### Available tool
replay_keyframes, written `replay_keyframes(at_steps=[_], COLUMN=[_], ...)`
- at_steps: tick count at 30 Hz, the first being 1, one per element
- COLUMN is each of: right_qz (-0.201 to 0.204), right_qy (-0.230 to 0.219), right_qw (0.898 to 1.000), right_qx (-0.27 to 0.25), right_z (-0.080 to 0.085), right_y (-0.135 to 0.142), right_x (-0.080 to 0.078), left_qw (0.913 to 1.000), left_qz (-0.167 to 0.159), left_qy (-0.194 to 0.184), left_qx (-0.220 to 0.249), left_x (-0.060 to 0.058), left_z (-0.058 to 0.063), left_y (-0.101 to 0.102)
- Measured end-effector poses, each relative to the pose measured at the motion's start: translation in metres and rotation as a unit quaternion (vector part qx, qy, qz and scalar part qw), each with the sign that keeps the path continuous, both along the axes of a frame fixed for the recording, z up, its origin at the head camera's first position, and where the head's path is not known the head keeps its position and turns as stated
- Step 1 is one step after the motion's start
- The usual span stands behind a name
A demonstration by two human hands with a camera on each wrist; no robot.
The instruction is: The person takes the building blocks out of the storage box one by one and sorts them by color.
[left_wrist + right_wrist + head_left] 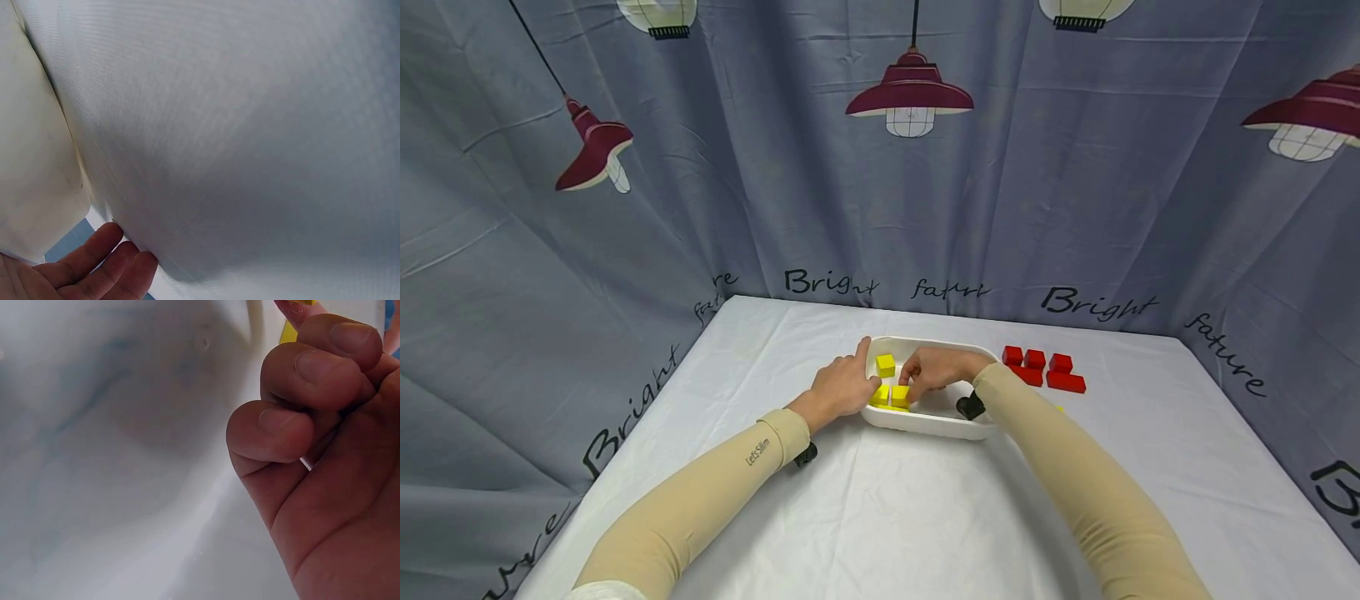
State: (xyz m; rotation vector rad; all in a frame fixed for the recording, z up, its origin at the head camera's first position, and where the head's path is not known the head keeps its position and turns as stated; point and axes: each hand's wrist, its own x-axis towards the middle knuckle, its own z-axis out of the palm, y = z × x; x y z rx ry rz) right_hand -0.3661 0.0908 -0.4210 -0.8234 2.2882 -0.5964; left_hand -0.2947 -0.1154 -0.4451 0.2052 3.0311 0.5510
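Note:
A white tray [925,423] with raised walls stands on the table. My left hand [842,383] holds its left end, thumb over the rim and index finger stretched toward the back corner; in the left wrist view the other fingers [103,265] hang outside the wall. Inside the tray, my right hand [943,367] pinches a yellow block [899,395] between thumb and fingertips. Its remaining fingers [312,372] are curled toward the palm in the right wrist view. Another yellow block [885,365] lies near the back left corner, and one more [881,396] sits beside the pinched block.
Several red blocks [1066,382] stand in two rows right of the tray, near the right forearm. A bit of yellow [1060,408] shows past the right sleeve. White cloth [880,517] covers the table, and a grey printed curtain [820,192] hangs behind it.

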Motion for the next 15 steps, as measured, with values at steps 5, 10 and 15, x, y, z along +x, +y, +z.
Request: replay_keyframes(at_steps=[5, 10, 15], right_qz=[0.006, 0.007, 0.009], right_qy=[0.01, 0.011, 0.009], right_qw=[1.0, 1.0, 1.0], right_qx=[-0.003, -0.002, -0.006], right_z=[0.004, 0.01, 0.016], right_y=[0.002, 0.005, 0.011], right_x=[-0.001, -0.001, 0.0], left_qw=[1.0, 1.0, 1.0], left_qz=[0.001, 0.001, 0.0], left_qy=[-0.003, 0.0, -0.002], left_qx=[0.0, 0.002, 0.001], left_x=[0.001, 0.0, -0.001], left_z=[0.001, 0.0, 0.0], left_y=[0.0, 0.0, 0.0])
